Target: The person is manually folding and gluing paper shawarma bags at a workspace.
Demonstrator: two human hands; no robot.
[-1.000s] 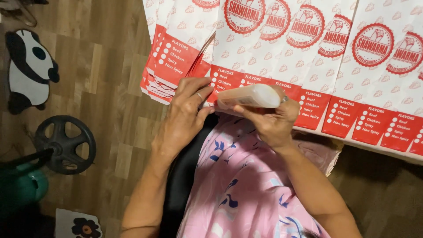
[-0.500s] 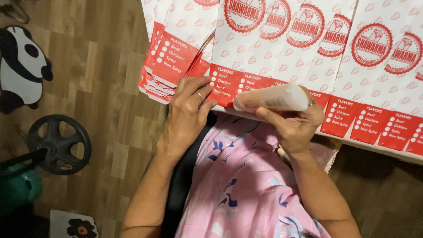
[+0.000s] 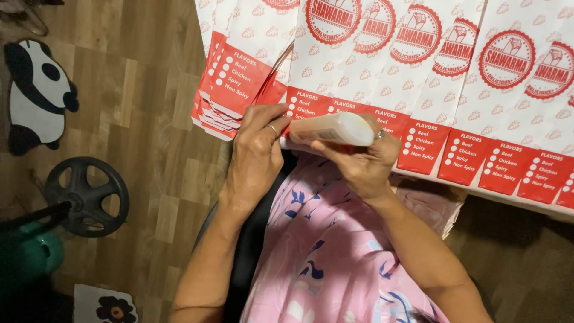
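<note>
From the head camera, looking down over a lap in pink flowered cloth point(image 3: 335, 257), the right hand point(image 3: 359, 164) holds a pale, translucent squeeze bottle point(image 3: 332, 128) lying nearly level, its fingers curled under and around the body and the thumb on the near side, so the hand is closed on the bottle. The nozzle end points left toward the left hand point(image 3: 257, 152), and the tip itself is hidden at the fingers. The left hand rests on the lower red edge of a paper bag point(image 3: 305, 107), its fingers pressed together and bent down onto the paper, a ring on one of them; whether they pinch the flap or only press it flat cannot be told. That bag is the nearest of a row of white-and-red printed paper bags point(image 3: 478, 113) fanned in overlapping order across a table edge point(image 3: 514, 200) to the right, each showing its red bottom panel. To the left lies a thicker, uneven stack of similar bags point(image 3: 230, 90). By the look of it, the work stands at the left end of the row, with the long run of panels to the right lying flat and open; which are already finished cannot be read from here. On the wooden floor point(image 3: 149, 119) lie a panda-shaped mat point(image 3: 36, 96), a black weight plate point(image 3: 86, 194) and a green object point(image 3: 33, 257).
</note>
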